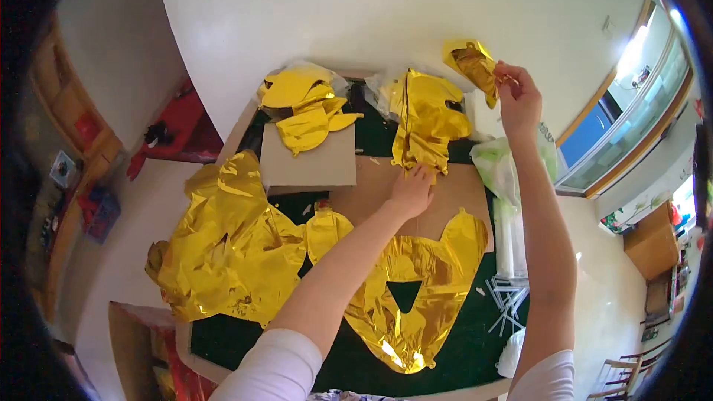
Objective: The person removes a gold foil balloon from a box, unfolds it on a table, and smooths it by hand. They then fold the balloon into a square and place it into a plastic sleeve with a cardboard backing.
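My right hand (518, 98) is raised above the table's far right and pinches a crumpled gold foil balloon (474, 65) by its edge. My left hand (411, 191) reaches forward and presses down on the lower end of a pile of folded gold foil balloons (428, 117) at the middle of the table. Close to me lies a flat gold foil balloon (423, 286) with a triangular hole, under my left forearm. A large crinkled gold foil sheet (226, 245) lies at the left.
More gold foil pieces (304, 108) sit in clear plastic at the back left, above a cardboard sheet (308, 160). Clear plastic bags (505, 171) and several white straws (507, 301) lie at the right on the dark green table cover (349, 360). White wall behind.
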`<state>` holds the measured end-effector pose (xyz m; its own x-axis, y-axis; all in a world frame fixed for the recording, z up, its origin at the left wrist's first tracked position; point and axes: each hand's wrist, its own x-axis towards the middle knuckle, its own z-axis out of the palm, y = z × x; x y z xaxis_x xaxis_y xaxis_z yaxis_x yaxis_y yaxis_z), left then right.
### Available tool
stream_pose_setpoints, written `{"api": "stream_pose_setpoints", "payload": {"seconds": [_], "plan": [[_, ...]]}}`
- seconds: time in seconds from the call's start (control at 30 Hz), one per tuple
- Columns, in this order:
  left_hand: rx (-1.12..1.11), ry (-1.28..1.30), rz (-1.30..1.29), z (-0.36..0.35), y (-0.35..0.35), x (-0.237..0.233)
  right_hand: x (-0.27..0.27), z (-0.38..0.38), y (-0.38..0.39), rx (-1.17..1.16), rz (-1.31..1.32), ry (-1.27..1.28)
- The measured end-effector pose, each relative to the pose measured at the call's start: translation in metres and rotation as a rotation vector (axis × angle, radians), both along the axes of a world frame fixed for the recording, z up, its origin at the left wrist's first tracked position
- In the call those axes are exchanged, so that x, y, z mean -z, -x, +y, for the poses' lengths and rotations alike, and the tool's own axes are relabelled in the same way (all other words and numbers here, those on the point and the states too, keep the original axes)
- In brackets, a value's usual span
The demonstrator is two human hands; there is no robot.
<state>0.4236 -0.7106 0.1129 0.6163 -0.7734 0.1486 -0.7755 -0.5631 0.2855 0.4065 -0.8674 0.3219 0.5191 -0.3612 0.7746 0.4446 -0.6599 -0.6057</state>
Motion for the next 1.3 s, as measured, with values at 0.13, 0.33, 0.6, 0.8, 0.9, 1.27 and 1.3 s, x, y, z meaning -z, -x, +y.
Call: {"api": "stream_pose_setpoints", "payload": {"seconds": [0.13,0.33,0.6,0.8,0.9,1.27,1.3], "plan": [[0.010,0.209,-0.011,0.031,0.030,-0.014,0.021,0.038,0.073,0.086,0.207,0.169],[-0.010,0.125,0.014,0.156,0.144,-0.006,0.124,0.065,0.179,0.025,0.371,0.192],[-0.027,0.010,-0.012,0.227,0.218,0.015,0.192,0.150,0.327,-0.121,0.567,0.021],[-0.007,0.050,-0.039,0.231,0.212,0.021,0.201,0.202,0.390,-0.136,0.666,-0.108],[-0.011,0.072,-0.075,0.234,0.216,0.027,0.203,0.211,0.404,-0.145,0.641,-0.098],[-0.028,0.112,-0.055,0.236,0.216,0.023,0.183,0.154,0.331,0.032,0.468,0.269],[-0.034,0.121,-0.056,0.236,0.215,0.023,0.193,0.145,0.319,0.124,0.465,0.371]]}}
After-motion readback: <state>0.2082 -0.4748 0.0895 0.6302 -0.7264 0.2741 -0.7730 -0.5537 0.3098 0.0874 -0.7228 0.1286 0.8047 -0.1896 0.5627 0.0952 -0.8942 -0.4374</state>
